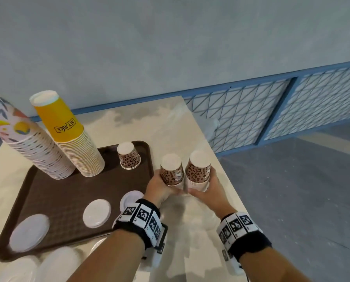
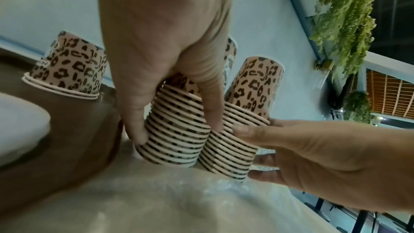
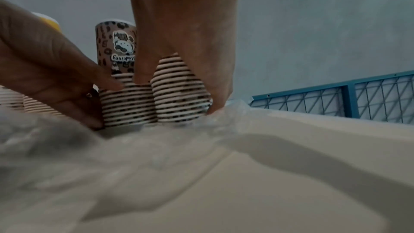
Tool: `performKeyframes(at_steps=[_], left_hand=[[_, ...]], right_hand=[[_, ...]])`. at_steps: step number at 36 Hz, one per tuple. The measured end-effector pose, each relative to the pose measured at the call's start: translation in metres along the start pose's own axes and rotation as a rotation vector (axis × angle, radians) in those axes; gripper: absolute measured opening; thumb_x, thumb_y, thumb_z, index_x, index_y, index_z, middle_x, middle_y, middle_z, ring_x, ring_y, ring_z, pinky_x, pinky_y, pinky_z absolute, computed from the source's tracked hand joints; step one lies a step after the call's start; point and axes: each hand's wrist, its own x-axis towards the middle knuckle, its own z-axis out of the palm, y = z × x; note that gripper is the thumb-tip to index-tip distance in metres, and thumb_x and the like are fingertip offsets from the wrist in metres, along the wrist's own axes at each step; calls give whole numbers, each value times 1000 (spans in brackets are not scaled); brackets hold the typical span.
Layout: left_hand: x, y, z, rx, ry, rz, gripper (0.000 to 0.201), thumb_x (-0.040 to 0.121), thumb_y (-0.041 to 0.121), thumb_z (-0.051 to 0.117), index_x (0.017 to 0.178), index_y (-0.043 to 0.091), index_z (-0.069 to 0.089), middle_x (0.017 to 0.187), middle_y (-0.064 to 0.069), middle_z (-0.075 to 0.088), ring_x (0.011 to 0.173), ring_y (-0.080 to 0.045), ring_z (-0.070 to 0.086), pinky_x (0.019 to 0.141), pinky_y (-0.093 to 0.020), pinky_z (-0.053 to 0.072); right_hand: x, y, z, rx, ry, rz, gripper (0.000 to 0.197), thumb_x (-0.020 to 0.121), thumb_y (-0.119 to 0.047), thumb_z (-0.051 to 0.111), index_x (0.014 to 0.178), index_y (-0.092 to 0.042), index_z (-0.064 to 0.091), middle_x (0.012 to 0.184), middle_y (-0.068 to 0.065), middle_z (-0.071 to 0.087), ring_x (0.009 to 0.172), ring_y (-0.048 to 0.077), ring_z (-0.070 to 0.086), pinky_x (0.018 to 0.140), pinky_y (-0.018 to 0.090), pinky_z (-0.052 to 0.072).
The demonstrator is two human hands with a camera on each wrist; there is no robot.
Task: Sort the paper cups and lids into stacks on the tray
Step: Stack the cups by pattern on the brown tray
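Note:
Two upside-down stacks of leopard-print paper cups stand side by side on the table, just right of the brown tray. My left hand grips the left stack low down, thumb and fingers wrapped round its rims. My right hand grips the right stack the same way. A short leopard stack sits on the tray's far right corner. Tall yellow and floral stacks lean at the tray's back. Three white lids lie flat along the tray's front.
Crumpled clear plastic wrap lies on the beige table under and before my hands. More white lids sit off the tray at the near left. The table's right edge drops to the floor beside a blue mesh panel.

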Motion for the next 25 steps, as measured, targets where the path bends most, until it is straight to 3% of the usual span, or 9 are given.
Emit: performKeyframes(at_steps=[5,10,15,19,22,25], left_hand=[[-4,0,5,44,59,31,82,56,15,88,127,14,47,124,-6,62,118,-23,57,86,-21,39],[-12,7,-2,31,95,128,78,59,21,86,126,22,47,120,2,63,114,-17,58,82,-19,39],[-16,24,-29,-51,130,251,83,44,31,87,119,23,51,119,2,64,114,-15,59,93,-27,46],[-8,37,-71,-84,243,330,74,57,8,85,121,18,50,117,0,62,109,-14,56,87,-24,41],[7,40,-102,-66,382,310,75,60,9,85,125,12,46,124,-6,60,111,-18,54,86,-23,38],[22,37,-120,-60,432,265,78,60,10,85,127,10,45,127,-10,59,118,-27,54,91,-28,41]], right_hand=[[4,-1,2,-50,30,68,86,57,-21,87,130,-17,41,123,5,62,111,24,59,82,26,42],[2,-10,5,22,94,63,77,57,-25,87,122,-24,48,112,-2,66,103,19,63,84,33,51],[-3,-38,11,137,111,4,72,58,-18,87,117,-28,47,110,-3,64,102,17,61,88,36,50],[-3,-62,19,222,146,-51,67,61,-13,84,106,-37,41,97,-14,60,98,14,57,88,32,47],[-5,-73,24,247,149,-86,66,62,-11,84,102,-41,41,95,-24,58,95,11,59,89,33,48],[-7,-78,28,264,149,-106,66,63,-9,84,100,-44,43,98,-25,58,92,-2,58,86,28,47]])
